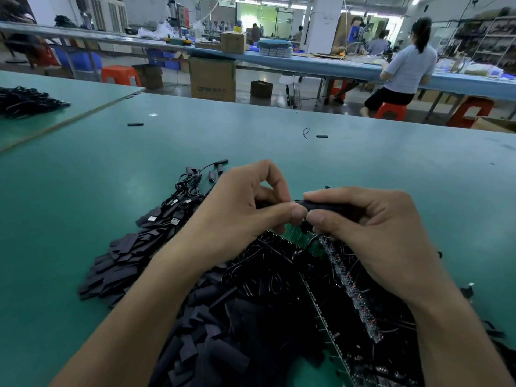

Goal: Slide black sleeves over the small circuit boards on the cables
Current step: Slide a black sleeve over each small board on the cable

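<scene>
Left hand: the left hand (pixel 245 213) is hovering over the heap, its grip closing thumb against curled fingers on a dark piece (pixel 265 203) too hidden to name. The thumb tip is touching the end of the sleeve.
Right hand: the right hand (pixel 371 233) is pinching a black sleeve (pixel 324 205) between thumb and forefinger, the grip clenched round it.
Sleeve: it is lying roughly level in the air between the two hands, one end pointing at the left thumb, above the far end of the board panel.
Under the hands: a green board panel (pixel 321 311) is lying among black wiring, and a row of small circuit boards (pixel 351 283) with red-tipped wires is running beside it.
Heap: loose black sleeves (pixel 120 263) are spreading flat across the surface beneath the left forearm.
Cables: a bundle of cables with USB plugs (pixel 178 196) is lying just beyond the heap, to the left of the left hand.
Surface: the green surface (pixel 363 169) is carrying two stray sleeves, one far left (pixel 135 124) and one far right (pixel 321 136), well apart, with a wire scrap (pixel 306 132) beside the second.
Neighbouring surface: a pile of black cables (pixel 25 101) is sitting at the far left.
Background: a person in a pale shirt (pixel 405 68) is sitting on an orange stool (pixel 391 110) at a long blue surface, back turned.
</scene>
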A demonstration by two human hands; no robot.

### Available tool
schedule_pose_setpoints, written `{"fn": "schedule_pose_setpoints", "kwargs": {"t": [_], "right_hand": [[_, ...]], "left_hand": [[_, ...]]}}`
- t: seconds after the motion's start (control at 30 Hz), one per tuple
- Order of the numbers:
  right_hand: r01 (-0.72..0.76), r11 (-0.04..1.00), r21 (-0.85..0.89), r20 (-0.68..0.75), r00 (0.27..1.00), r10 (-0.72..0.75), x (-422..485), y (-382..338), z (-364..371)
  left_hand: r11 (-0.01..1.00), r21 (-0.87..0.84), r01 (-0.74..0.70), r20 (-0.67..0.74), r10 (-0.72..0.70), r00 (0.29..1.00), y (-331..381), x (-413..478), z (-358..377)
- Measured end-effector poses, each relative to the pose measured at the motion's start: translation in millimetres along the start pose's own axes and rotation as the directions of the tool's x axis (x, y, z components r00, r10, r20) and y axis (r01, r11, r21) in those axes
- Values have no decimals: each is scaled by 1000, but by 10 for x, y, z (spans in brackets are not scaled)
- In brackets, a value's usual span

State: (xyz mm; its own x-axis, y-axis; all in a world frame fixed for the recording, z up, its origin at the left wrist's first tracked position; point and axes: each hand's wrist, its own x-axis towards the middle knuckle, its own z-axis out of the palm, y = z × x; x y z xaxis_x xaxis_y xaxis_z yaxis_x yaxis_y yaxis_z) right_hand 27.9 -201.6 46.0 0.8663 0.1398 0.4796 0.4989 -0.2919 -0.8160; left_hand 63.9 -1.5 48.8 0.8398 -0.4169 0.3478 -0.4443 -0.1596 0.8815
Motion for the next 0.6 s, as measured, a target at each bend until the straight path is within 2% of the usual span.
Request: {"fn": "schedule_pose_setpoints", "kwargs": {"t": [0.13, 0.27, 0.43, 0.6], "right_hand": [[-32, 999, -14, -93, 995, 31, 14, 44, 0], [-44, 999, 20, -168, 985, 46, 17, 50, -11], [-55, 998, 9, -151, 987, 56, 20, 53, -15], [-49, 999, 3, -110, 993, 49, 10, 65, -30]], "left_hand": [[998, 54, 28, -33, -27, 999, -32, 3, -6], [984, 179, -23, -119, 45, 992, -60, 10, -2], [962, 270, -42, -140, 82, 987, -49, 1, 28], [942, 336, -17, -113, 58, 992, -36, -2, 32]]}}
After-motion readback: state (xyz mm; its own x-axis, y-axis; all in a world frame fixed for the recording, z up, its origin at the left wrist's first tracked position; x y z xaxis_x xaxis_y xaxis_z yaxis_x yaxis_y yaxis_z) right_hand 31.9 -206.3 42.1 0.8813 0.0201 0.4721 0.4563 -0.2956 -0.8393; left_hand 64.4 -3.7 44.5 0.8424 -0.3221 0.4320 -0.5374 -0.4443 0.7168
